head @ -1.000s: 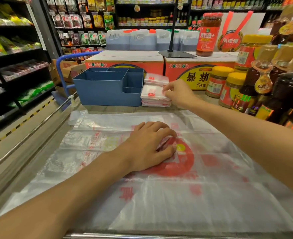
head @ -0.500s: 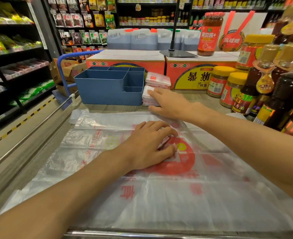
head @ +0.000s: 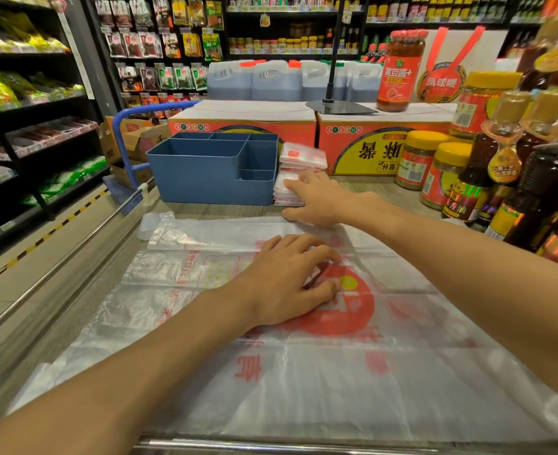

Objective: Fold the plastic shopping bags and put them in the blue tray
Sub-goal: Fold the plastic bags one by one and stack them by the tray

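The right hand [head: 317, 200], which a second ago reached out to the top of the stack of folded bags [head: 299, 174] beside the blue tray [head: 212, 172], is now drawn back toward the person and lowered. Its fingertips lie against the near lower bundle of that stack, and its palm sits at the far edge of the flat plastic bag [head: 304, 372] spread on the counter.

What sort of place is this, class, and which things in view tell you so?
Most likely a grocery shop: stocked shelves line an aisle, sauce jars and bottles stand displayed, and plastic shopping bags lie spread over a counter.
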